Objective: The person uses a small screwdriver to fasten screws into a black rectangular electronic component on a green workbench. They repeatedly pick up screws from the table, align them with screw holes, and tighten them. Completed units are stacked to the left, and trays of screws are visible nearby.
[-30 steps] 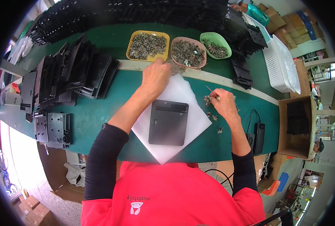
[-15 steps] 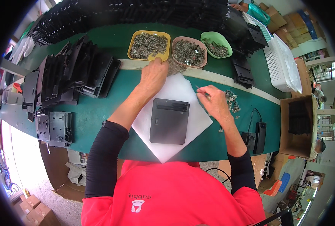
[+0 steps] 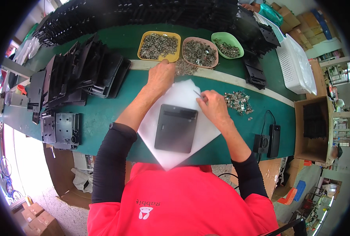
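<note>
Black panel (image 3: 176,129) on foam (image 3: 205,133), right hand (image 3: 214,106) now nearer

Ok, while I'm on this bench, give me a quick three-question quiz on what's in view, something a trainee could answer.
1. Multiple choice: what does the dark flat panel lie on?
A) the bare tabletop
B) the white foam sheet
C) a cardboard box

2. True or false: the pink tray stands between the yellow tray and the green bowl.

3. Fill in the blank: the thin tool is held in the person's ___ hand.

Key: 1. B. 2. True. 3. Right; the right hand grips it, while the left hand is at the near edge of the yellow tray.
</note>
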### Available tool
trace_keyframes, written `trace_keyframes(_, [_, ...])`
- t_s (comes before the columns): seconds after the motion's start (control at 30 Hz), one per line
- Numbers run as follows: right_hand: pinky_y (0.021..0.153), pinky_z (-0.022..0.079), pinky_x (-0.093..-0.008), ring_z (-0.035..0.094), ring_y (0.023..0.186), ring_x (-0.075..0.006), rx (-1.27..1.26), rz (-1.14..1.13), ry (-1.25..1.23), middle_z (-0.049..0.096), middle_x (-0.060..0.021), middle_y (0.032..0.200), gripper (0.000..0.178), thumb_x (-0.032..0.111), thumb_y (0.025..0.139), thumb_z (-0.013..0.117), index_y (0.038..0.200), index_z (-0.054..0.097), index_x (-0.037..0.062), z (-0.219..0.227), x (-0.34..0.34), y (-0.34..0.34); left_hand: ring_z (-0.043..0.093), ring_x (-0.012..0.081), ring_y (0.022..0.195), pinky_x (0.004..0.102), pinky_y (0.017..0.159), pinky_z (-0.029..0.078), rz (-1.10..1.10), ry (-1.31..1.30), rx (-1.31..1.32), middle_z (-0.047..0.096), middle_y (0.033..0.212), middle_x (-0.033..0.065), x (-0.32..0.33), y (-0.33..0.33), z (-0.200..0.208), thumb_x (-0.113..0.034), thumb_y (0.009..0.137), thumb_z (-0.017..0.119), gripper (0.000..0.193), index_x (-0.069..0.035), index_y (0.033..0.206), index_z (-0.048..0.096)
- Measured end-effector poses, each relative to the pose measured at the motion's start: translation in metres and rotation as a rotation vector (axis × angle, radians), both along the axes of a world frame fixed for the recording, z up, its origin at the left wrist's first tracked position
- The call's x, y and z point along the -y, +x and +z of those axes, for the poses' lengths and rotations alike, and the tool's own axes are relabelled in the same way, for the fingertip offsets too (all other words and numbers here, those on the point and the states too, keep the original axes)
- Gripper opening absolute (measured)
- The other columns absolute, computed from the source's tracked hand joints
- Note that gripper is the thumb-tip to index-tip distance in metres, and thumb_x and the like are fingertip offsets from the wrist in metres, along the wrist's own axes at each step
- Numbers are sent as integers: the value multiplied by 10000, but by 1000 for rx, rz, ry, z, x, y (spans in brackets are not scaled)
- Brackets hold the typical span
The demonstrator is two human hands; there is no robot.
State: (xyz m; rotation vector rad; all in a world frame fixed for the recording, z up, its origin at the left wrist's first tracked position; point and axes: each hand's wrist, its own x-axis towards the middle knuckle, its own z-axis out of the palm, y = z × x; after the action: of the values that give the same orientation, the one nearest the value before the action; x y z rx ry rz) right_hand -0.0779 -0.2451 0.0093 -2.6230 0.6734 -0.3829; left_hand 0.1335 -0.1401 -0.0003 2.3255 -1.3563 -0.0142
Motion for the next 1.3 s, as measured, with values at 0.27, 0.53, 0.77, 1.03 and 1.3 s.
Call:
trace_keyframes(0.27, [666,511,-513,655,719,-423,-160,-96,154,660,-212,717,285,267,857,690,790,608,3,10,-37,-27,639,393,900,484,763,532,-15,9,41,604,980,239,-4,-7,4,-34,828,543,153,59,930,608])
trace_keyframes(0.53, [458,432,-277,585,548,-141,124,-69,746,688,-111,758,250,207,885,668,942,659,-37,39,-25,-2,568,207,672,321,615,466,106,-328,-685,568,710,88,-21,3,17,-205,941,572,226,7,872,605])
trace_keyframes(0.77, [365,330,-193,492,452,-39,298,-190,1058,673,-51,738,243,183,883,700,976,664,-39,38,-52,71,455,57,615,228,558,396,105,-462,-1159,554,715,-26,-38,-28,15,-251,948,598,234,-23,912,633])
trace_keyframes(1.03, [367,336,-178,510,464,-37,303,-65,1080,691,-60,747,207,152,874,714,973,679,-27,33,-49,62,554,158,658,300,616,478,193,-501,-768,630,806,77,-77,-55,28,-185,886,647,241,43,964,631])
trace_keyframes(1.3, [362,330,-171,516,472,-29,221,131,992,713,-75,836,156,87,899,655,990,688,-35,44,-37,32,582,344,921,416,759,509,116,-34,-225,552,979,160,-136,-104,35,-248,777,750,416,30,1053,608])
